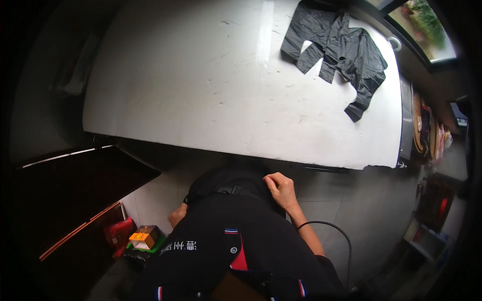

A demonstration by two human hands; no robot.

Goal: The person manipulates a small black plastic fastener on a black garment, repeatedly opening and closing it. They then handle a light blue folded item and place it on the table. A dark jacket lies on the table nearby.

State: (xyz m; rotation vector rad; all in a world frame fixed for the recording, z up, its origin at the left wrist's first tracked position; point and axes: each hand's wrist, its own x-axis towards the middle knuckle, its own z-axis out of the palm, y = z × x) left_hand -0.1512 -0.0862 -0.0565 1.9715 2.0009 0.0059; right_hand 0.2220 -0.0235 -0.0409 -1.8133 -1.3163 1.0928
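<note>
My right hand (pixel 283 190) is in front of my waist, to the right of a black strap buckle (pixel 229 190). Its fingers are curled in, and nothing shows in them. At my left side, part of my left hand (pixel 177 215) shows. My clothing hides the rest, so its grip is not visible. Before me stands a white-topped table (pixel 211 98) with small dents and scuffs. On its far right part lies a crumpled black plastic bag (pixel 335 45) with handle loops, spread out flat. Neither hand touches the table.
Dark panelled furniture (pixel 86 180) is at the left. Near it are a red package (pixel 120 235) and an orange box (pixel 144 237). A black cable (pixel 344 233) curves by my right arm. A window (pixel 423 30) is at the upper right.
</note>
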